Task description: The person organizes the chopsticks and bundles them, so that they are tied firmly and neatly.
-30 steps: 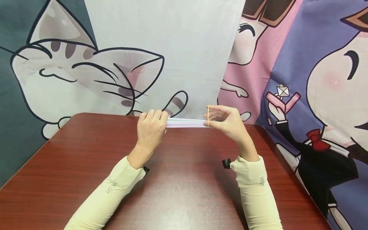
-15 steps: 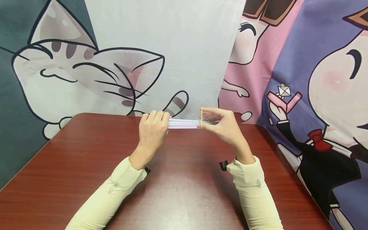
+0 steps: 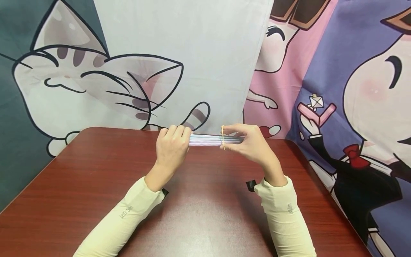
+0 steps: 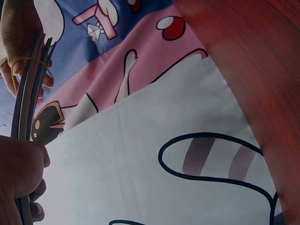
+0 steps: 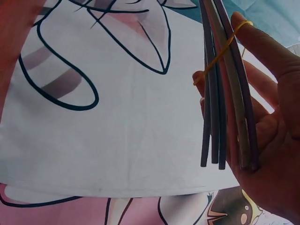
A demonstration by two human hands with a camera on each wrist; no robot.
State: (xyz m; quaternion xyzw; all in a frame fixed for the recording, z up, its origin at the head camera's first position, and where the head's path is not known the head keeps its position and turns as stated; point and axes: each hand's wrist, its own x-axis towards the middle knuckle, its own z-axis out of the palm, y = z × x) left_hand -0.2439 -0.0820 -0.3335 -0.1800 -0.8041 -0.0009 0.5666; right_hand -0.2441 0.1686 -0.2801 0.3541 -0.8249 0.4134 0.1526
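Observation:
A bundle of several thin pastel sticks, possibly straws (image 3: 205, 140), lies level above the far part of the table. My left hand (image 3: 171, 146) grips the bundle's left end in a fist. Over its right end, my right hand (image 3: 253, 142) holds a yellow rubber band (image 3: 223, 137) stretched between thumb and fingertips. In the right wrist view the rubber band (image 5: 218, 57) passes across the sticks (image 5: 225, 93), whose free ends reach toward the palm. In the left wrist view the sticks (image 4: 29, 93) rise out of my left fist (image 4: 21, 166).
The brown wooden table (image 3: 199, 200) spreads beneath both forearms. Behind it hangs a cloth backdrop (image 3: 212, 53) with a cartoon cat and other figures. A small black piece (image 3: 251, 185) sits at the right sleeve's cuff.
My right hand has moved left and slightly down, carrying the stretched rubber band along the sticks. More of their right ends now shows inside that hand. My left hand has shifted slightly right.

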